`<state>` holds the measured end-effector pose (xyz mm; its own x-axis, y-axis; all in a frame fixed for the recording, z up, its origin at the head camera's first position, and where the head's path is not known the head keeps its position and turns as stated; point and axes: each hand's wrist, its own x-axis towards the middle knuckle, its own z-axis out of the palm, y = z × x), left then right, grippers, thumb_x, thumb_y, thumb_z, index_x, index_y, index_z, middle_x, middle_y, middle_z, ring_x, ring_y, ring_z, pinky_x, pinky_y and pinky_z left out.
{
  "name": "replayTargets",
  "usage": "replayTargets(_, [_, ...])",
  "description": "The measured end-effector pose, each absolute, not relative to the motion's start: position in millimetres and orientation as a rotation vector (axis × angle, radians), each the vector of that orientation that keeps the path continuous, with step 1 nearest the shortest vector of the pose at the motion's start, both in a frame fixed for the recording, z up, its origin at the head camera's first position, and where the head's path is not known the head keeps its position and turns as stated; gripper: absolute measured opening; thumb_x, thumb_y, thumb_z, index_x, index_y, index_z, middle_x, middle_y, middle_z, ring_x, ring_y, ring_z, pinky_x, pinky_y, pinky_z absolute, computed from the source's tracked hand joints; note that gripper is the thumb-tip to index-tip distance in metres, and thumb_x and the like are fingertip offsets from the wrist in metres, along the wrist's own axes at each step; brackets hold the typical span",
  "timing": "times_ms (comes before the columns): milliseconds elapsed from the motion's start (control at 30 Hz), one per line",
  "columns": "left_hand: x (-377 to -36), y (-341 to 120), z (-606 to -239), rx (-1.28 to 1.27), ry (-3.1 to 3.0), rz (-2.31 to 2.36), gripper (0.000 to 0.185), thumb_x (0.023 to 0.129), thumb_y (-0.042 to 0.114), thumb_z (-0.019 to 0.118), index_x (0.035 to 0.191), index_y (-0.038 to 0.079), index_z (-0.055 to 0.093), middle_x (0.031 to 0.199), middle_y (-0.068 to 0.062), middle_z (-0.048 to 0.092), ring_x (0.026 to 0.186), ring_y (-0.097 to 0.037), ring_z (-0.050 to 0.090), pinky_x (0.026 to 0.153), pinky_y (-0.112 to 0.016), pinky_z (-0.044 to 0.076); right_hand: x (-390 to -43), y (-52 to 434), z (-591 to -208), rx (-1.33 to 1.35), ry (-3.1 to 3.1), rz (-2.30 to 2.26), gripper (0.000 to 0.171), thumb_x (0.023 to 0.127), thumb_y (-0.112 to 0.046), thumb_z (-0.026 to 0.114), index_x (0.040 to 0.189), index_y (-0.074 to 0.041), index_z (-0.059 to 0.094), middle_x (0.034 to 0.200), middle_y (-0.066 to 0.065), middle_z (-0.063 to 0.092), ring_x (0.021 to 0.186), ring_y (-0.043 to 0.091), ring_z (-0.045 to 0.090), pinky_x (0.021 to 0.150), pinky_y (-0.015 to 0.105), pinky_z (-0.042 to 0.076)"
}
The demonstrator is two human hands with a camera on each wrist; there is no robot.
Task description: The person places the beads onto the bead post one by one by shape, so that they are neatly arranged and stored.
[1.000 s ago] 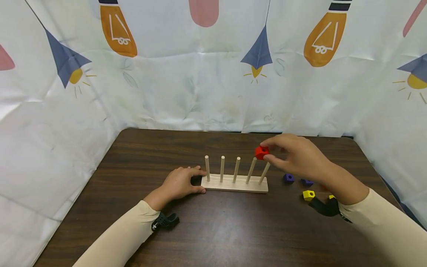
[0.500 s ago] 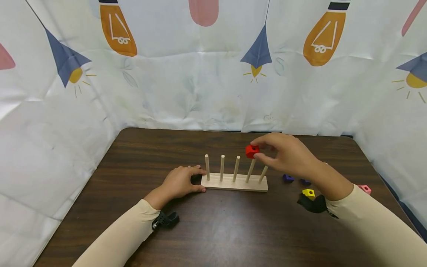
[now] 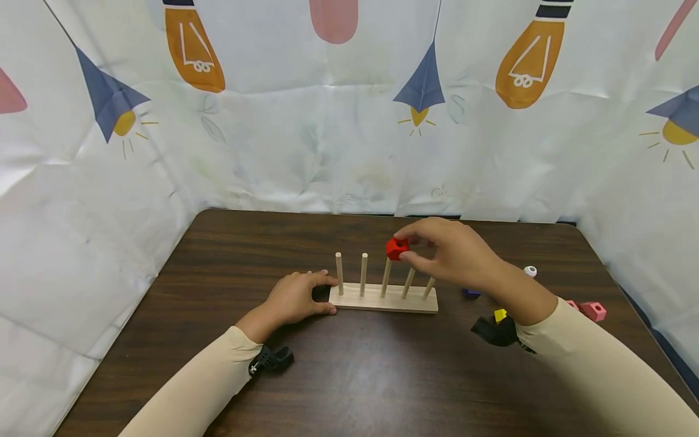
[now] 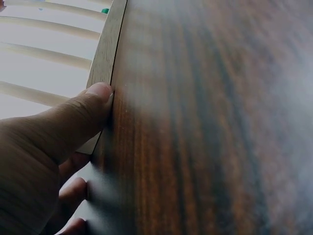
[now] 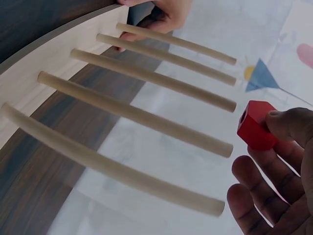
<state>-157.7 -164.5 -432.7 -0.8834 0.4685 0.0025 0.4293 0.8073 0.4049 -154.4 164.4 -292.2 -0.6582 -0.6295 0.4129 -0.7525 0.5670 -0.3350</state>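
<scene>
A wooden base (image 3: 377, 301) with five upright pegs stands mid-table. My right hand (image 3: 408, 246) pinches a red block with a hole (image 3: 397, 248) just above the top of the middle peg (image 3: 387, 276). In the right wrist view the red block (image 5: 256, 131) hangs off the peg tips, held by the thumb and fingers of my right hand (image 5: 274, 161). My left hand (image 3: 299, 297) grips the base's left end, thumb at the front corner and index finger behind. The left wrist view shows my left hand (image 4: 54, 132) with its thumb against the base edge (image 4: 103, 58).
Loose pieces lie right of the base: a purple block (image 3: 471, 292), a yellow block (image 3: 499, 315), two pink blocks (image 3: 593, 311) and a small white piece (image 3: 530, 271). Printed cloth walls (image 3: 349, 121) close in the dark wooden table (image 3: 355, 376) on three sides.
My right hand has carried the red block leftward, from over the two rightmost pegs to over the middle peg. The pink blocks and white piece came into sight. The left hand stayed put.
</scene>
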Motion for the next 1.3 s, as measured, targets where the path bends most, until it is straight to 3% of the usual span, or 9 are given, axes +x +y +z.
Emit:
replayTargets(900, [-158, -165, -430, 0.73, 2.887, 0.612, 0.059, 0.081, 0.049, 0.085, 0.133, 0.026, 0.071, 0.143, -0.011, 0.06, 0.129, -0.044, 0.055, 0.103, -0.059, 0.044, -154, 129, -296, 1.164, -2.601, 0.8, 0.032, 0.091, -0.015, 0.08, 0.121, -0.009, 0.072, 0.11, 0.001, 0.071, 0.096, 0.017, 0.067, 0.078, 0.038, 0.055])
replayTargets(1300, [-159, -165, -430, 0.741, 2.885, 0.614, 0.058, 0.081, 0.05, 0.085, 0.132, 0.026, 0.071, 0.141, -0.013, 0.061, 0.127, -0.044, 0.057, 0.102, -0.059, 0.045, -158, 112, -295, 1.169, -2.583, 0.93, 0.027, 0.093, -0.014, 0.078, 0.119, -0.009, 0.072, 0.107, -0.002, 0.071, 0.092, 0.018, 0.068, 0.078, 0.037, 0.056])
